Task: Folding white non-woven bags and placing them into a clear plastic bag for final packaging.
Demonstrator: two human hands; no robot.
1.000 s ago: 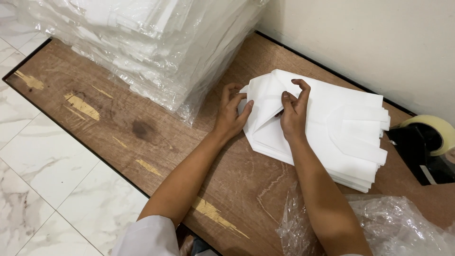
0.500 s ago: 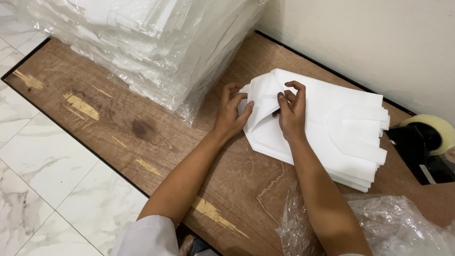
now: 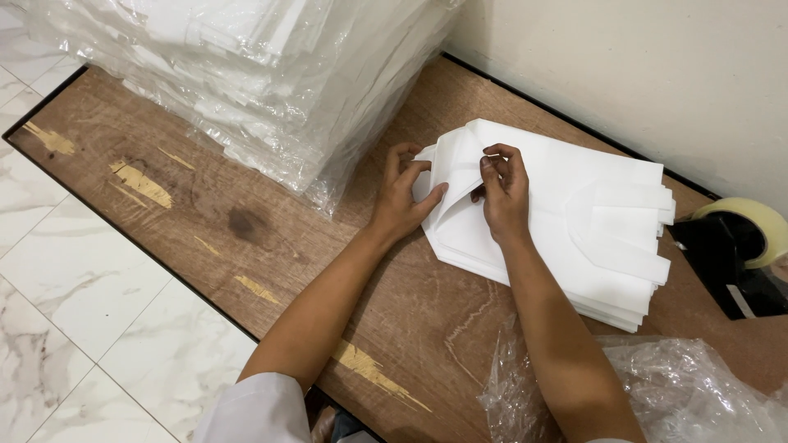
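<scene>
White bags: a flat stack of white bags [image 3: 574, 221] lies on the wooden board near its far edge, close to the wall; handle cut-outs point right.
Left hand: left hand [image 3: 402, 197] rests on the near-left corner of the stack, fingers curled, thumb pressed against the folded-up flap of the top bag; it is pinching that flap.
Right hand: right hand [image 3: 502, 195] sits just beside the left, on top of the stack, fingertips [image 3: 492, 160] bent in and gripping the same lifted corner from the other side.
Top bag: its left corner is raised and folded over between the two hands; the remaining bags lie flat.
Board: brown wooden board [image 3: 205, 213], scuffed with pale chipped patches, laid over a white marble-look floor [image 3: 74, 303].
Far-left corner: big bundle of white bags wrapped in clear plastic [image 3: 246, 74], close to the left hand.
Right edge: tape dispenser with a roll of tape [image 3: 739, 246], near the stack, apart from it.
Near-right: crumpled clear plastic wrap [image 3: 673, 394], beside the right forearm.
Wall: plain cream wall [image 3: 640, 74] behind the board.
</scene>
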